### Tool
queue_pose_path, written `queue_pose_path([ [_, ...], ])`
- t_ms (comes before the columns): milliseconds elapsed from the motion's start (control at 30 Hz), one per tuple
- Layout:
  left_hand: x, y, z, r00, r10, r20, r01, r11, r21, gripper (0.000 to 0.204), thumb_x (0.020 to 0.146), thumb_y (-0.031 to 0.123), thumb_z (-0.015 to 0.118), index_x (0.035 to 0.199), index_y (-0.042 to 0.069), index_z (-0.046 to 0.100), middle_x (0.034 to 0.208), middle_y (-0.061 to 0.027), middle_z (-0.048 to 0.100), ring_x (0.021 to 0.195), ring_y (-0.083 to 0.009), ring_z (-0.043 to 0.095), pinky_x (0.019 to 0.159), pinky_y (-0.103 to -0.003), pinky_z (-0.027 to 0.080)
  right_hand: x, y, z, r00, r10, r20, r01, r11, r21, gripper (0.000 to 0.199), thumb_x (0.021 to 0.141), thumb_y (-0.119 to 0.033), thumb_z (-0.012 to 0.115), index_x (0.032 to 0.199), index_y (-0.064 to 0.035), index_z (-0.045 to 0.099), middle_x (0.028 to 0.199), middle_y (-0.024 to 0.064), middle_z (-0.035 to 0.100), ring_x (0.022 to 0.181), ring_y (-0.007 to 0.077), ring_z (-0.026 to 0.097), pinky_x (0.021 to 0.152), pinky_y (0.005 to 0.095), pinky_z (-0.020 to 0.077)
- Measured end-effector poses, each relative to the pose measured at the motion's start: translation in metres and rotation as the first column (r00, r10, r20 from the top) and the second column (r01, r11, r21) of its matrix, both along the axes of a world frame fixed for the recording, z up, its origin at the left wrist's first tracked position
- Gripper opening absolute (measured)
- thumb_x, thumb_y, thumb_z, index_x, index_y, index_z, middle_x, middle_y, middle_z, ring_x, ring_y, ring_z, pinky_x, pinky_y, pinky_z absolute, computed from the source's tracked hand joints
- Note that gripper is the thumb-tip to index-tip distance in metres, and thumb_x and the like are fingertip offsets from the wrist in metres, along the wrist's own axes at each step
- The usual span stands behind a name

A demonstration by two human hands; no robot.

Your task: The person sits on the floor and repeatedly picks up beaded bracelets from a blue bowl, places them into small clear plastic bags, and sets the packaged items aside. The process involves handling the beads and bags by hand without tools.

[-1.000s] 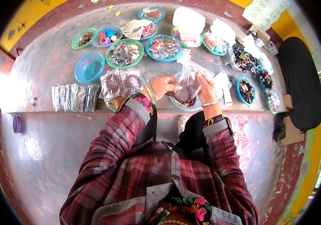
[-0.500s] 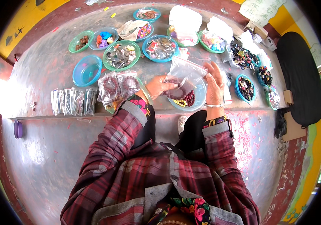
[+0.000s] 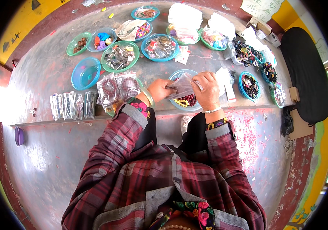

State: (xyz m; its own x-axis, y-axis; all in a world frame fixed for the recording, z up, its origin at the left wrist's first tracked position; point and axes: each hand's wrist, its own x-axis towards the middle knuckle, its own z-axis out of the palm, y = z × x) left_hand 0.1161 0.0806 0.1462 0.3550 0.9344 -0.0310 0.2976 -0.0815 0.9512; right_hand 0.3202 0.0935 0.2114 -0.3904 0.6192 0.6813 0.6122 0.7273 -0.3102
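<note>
Between my hands is a clear plastic bag, held low over a light-blue bowl. My left hand pinches its left end, and my right hand grips the upper right part with bent fingers. What lies inside the bag is mostly hidden by folds and fingers. Under it, the light-blue bowl holds strings of yellow beads and dark red beads. Left of my left hand, clear bags with dark red bead bracelets lie on a green bowl.
A row of slim clear packets lies at the ledge's left edge. Behind are an empty blue basin, a green basin of packaged trinkets and a blue one. Baskets of dark items stand at right. A purple cup is at lower left.
My right hand has come down and left, its fingers now folded over the bag's top. The bag, upright before, is lower and flattened. The view has shifted slightly.
</note>
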Motion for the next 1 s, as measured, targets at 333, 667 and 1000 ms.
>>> queue_pose_path([
  [333,-0.003,0.006,-0.018,0.998,0.031,-0.046,-0.03,0.999,0.017,0.023,0.078,0.009,0.061,0.1,0.002,0.063,0.085,-0.006,0.067,0.074,-0.012,0.06,0.068,-0.027,0.048,-0.001,-0.002,-0.02,0.992,-0.061,-0.107,0.008,0.899,-0.438,0.016,0.071,-0.014,0.065,0.084,-0.0043,0.063,0.075,0.0121,0.062,0.066,0.0296,0.06,0.061,0.0355,0.047],
  [667,0.001,0.005,-0.015,0.997,-0.065,-0.032,0.063,0.996,-0.063,0.022,0.079,0.009,0.061,0.1,0.003,0.063,0.083,-0.0029,0.065,0.072,-0.0105,0.059,0.065,-0.026,0.048,0.0,-0.005,-0.016,0.978,-0.044,-0.202,-0.096,0.771,-0.629,0.025,0.082,-0.026,0.062,0.085,-0.0021,0.066,0.065,0.0145,0.061,0.054,0.0222,0.06,0.051,0.0308,0.0444],
  [1000,0.004,0.005,-0.007,0.991,-0.123,-0.049,0.114,0.98,-0.166,0.024,0.081,0.012,0.062,0.103,0.003,0.062,0.086,-0.0016,0.064,0.074,-0.0085,0.055,0.066,-0.025,0.046,-0.008,-0.009,-0.013,0.985,0.047,-0.168,-0.119,0.886,-0.449,0.022,0.083,-0.02,0.06,0.102,-0.0109,0.064,0.081,0.0157,0.064,0.068,0.0299,0.063,0.056,0.0347,0.0488],
])
